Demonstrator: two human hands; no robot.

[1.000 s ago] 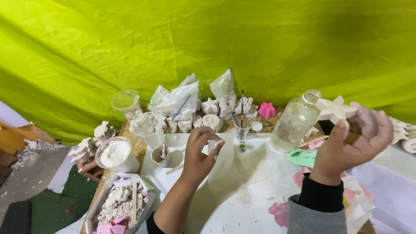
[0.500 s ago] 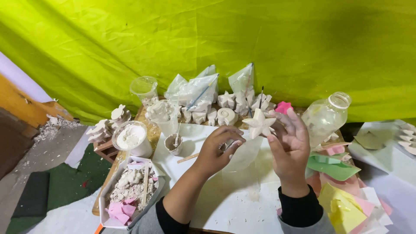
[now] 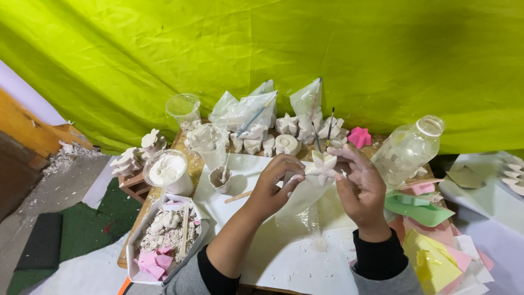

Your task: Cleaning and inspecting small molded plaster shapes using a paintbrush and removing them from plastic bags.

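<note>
Both hands grasp things: right hand (image 3: 361, 183) pinches star (image 3: 323, 165), left hand (image 3: 275, 183) holds bag (image 3: 305, 199) under it. Star looks brittle; squeezing could snap a point, or it drops toward the cup (image 3: 221, 178) at 9 o'clock

Seen from above, two hands meet over a cluttered table (image 3: 305, 267) covered in white paper. The right hand (image 3: 361, 188) pinches a white star-shaped plaster cast (image 3: 323, 165), while the left hand (image 3: 275, 183) holds open a clear plastic bag (image 3: 299, 203) just below it. A glass bottle (image 3: 408, 150) lies tilted to the right, above coloured paper sheets (image 3: 428, 240). On the left sit a cup of white powder (image 3: 166, 170) and a tray of plaster scraps (image 3: 164, 235). A yellow-green cloth (image 3: 262, 49) hangs behind.
</note>
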